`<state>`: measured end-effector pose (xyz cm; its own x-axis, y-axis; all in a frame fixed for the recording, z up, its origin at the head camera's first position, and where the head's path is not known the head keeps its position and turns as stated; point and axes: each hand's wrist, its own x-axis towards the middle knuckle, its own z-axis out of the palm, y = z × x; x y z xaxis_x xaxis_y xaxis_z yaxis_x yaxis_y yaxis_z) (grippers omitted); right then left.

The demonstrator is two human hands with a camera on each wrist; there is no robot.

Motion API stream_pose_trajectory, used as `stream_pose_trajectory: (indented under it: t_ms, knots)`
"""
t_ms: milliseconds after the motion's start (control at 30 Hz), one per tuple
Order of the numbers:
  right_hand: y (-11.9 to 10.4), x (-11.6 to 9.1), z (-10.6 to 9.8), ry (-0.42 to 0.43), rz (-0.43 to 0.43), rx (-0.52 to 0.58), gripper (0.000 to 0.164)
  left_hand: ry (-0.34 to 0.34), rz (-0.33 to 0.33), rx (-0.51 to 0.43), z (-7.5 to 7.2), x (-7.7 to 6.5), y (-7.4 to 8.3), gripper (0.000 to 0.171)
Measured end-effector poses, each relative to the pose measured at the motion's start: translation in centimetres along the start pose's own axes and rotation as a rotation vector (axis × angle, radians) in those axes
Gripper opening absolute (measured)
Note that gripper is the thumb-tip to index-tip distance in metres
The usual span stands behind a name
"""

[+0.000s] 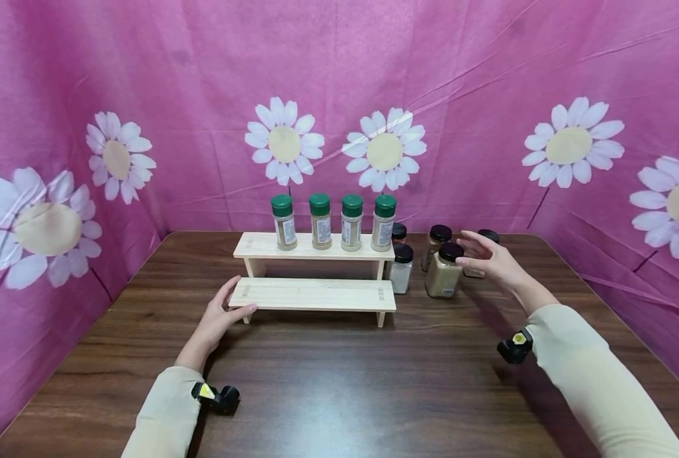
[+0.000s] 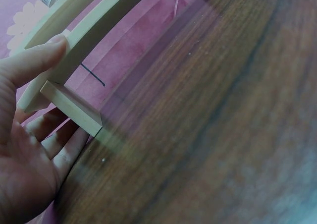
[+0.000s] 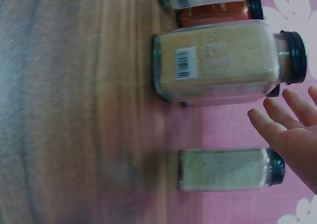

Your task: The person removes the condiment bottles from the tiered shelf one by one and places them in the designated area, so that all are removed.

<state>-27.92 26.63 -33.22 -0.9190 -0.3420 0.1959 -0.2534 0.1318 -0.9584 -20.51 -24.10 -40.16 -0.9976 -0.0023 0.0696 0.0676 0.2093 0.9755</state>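
Note:
My left hand (image 1: 219, 318) holds the left end of a two-tier wooden spice rack (image 1: 313, 296). In the left wrist view the thumb (image 2: 42, 60) lies on the front edge of the lower board and the fingers reach behind the rack's leg (image 2: 74, 110). To the right, my right hand (image 1: 494, 264) has its fingers spread beside the black lid of a square glass jar of tan powder (image 1: 443, 280). From the right wrist, these fingertips (image 3: 257, 117) lie between that jar (image 3: 223, 60) and a jar of pale green contents (image 3: 223, 169).
Several green-capped spice bottles (image 1: 352, 226) stand in a row on the rack's upper board. More black-lidded jars cluster right of the rack, among them a white-filled jar (image 1: 400, 273) and a brown-filled jar (image 1: 433, 245). A pink flowered cloth (image 1: 339, 63) hangs behind the wooden table (image 1: 339, 381).

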Motion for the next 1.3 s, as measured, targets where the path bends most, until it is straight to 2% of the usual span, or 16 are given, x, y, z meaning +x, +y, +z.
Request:
stream_pose_trajectory:
  t_ms: [200, 233, 367, 433, 467, 500, 533, 733, 767, 1100, 1300]
  knots:
    - [-0.9, 1.0, -0.4, -0.002, -0.029, -0.044, 0.061, -0.003, 0.002, -0.007, 0.0, 0.1, 0.0, 0.078]
    - [0.7, 2.1, -1.5, -0.016, -0.041, -0.030, 0.064, -0.004, 0.002, -0.008, 0.0, 0.1, 0.0, 0.078]
    - [0.0, 2.8, -1.2, -0.008, -0.075, -0.082, 0.062, -0.005, 0.003, -0.012, 0.0, 0.0, 0.0, 0.078]
    - [-0.5, 3.1, -0.9, 0.001, -0.072, -0.102, 0.061, -0.005, 0.004, -0.011, 0.0, 0.0, 0.0, 0.078]
    - [-2.8, 2.3, 0.6, 0.039, -0.045, -0.157, 0.061, -0.005, 0.004, -0.011, 0.0, 0.0, 0.0, 0.078]
    - [-3.1, 2.4, 0.9, 0.047, -0.035, -0.156, 0.061, -0.005, 0.004, -0.010, 0.0, 0.0, 0.1, 0.078]
    - [-2.5, 2.8, 0.6, 0.034, -0.056, -0.104, 0.060, -0.005, 0.002, -0.008, 0.0, 0.0, 0.1, 0.078]
    - [-4.3, 3.2, 2.2, 0.091, -0.004, -0.122, 0.058, -0.004, -0.016, -0.002, 0.1, 0.2, -0.1, 0.079]
    - [-5.4, 3.0, 3.0, 0.117, 0.032, -0.164, 0.058, -0.003, -0.016, -0.001, 0.1, 0.2, -0.1, 0.079]
    - [-6.1, 4.6, 5.1, 0.086, 0.022, -0.166, 0.059, 0.002, -0.016, 0.008, -0.1, 0.2, -0.2, 0.081]
    - [-6.5, 5.2, 6.5, 0.064, 0.017, -0.115, 0.060, 0.001, -0.008, 0.008, -0.1, 0.2, -0.3, 0.080]
